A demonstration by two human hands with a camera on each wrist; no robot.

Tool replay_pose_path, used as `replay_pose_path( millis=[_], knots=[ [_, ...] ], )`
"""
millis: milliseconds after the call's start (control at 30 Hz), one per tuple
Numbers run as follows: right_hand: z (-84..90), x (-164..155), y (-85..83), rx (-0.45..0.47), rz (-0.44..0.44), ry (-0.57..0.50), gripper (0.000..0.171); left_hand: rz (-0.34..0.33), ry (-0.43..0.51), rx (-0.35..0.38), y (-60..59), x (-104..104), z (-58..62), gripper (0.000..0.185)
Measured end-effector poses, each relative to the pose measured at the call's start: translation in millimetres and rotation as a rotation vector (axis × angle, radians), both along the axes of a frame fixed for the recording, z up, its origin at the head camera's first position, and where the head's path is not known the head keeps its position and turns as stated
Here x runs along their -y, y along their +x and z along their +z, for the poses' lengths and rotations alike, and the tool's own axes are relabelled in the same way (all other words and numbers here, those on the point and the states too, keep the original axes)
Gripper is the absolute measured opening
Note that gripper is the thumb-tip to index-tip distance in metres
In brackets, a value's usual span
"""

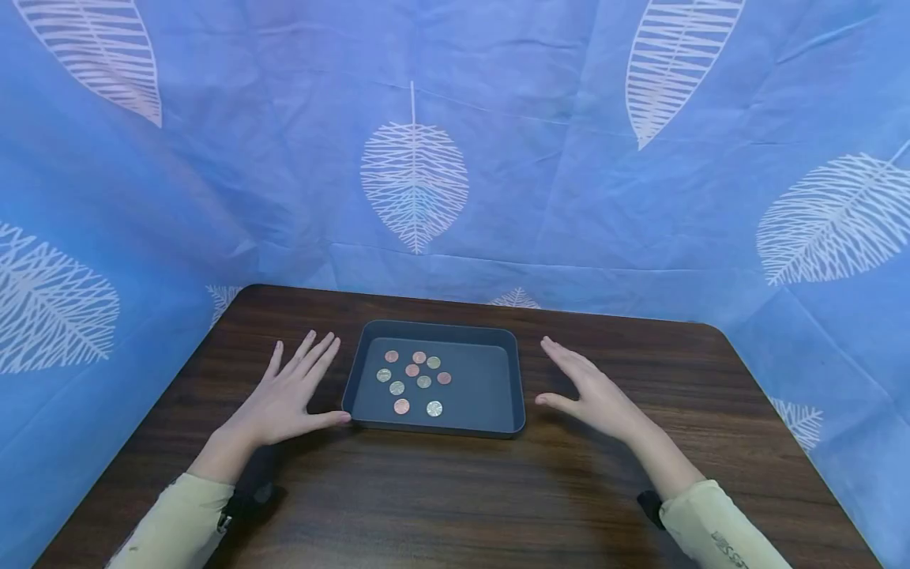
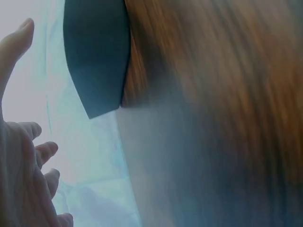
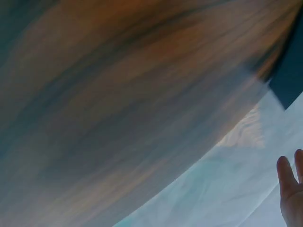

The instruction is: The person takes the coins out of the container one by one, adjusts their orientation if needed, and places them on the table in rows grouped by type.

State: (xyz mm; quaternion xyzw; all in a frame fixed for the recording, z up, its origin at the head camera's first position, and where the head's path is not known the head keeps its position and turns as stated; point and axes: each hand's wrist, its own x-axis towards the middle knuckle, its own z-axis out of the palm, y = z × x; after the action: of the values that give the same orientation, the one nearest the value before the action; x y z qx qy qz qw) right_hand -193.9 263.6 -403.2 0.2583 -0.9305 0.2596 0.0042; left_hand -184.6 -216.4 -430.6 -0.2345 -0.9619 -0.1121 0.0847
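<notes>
Nearest to you, your two pale green sleeves (image 1: 178, 518) come in from the lower corners over the dark brown wood-grain worktop (image 1: 455, 498). A dark strap sits at each wrist.

Your left hand (image 1: 284, 399) lies palm down just left of the shallow dark grey rectangular plastic tray (image 1: 490, 431). Its grip is spread: the fingers are straight and fanned, and they hold nothing. The thumb points right, and its tip touches or nearly touches the tray's front left corner; you cannot tell which from the head view. In the left wrist view, the same spread fingers (image 2: 40, 151) show at the left edge, with a corner of the tray above them, though that picture is blurred.

Your right hand (image 1: 593, 391) is just right of the tray, apart from its wall, palm down. Its grip is also spread and holds nothing: the fingers reach forward and the thumb points left toward the tray. The right wrist view is blurred and shows only two fingertips at its lower right corner.

The tray stands between your hands near the middle of the worktop. Ten small round coins (image 1: 415, 379) lie loose in its left half. Some are copper-coloured and some silver-coloured, and all lie flat and mostly apart from one another.

Beyond the worktop, a blue cloth backdrop printed with large white leaves (image 1: 415, 178) hangs across the back and both sides.
</notes>
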Motion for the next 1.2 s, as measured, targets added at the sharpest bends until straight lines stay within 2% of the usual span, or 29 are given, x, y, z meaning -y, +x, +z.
replay_pose_path(
  millis=[233,633,933,1200],
  knots=[
    [1.0,36.9,-1.8,0.007,0.02,-0.132,0.073,-0.015,0.059,0.03,5.9,-8.6,0.2,0.107],
    [-12.0,90.6,-5.7,0.077,0.155,-0.332,0.054,-0.012,-0.017,-0.02,7.8,-17.6,-12.8,0.109],
    [-19.1,118.5,-11.8,0.105,0.23,-0.331,0.055,-0.006,-0.014,0.001,7.1,-24.3,-17.6,0.11],
    [-24.5,133.3,-21.6,0.177,0.264,-0.324,0.048,0.008,-0.027,0.045,7.5,-27.9,-17.7,0.111]
  ],
)
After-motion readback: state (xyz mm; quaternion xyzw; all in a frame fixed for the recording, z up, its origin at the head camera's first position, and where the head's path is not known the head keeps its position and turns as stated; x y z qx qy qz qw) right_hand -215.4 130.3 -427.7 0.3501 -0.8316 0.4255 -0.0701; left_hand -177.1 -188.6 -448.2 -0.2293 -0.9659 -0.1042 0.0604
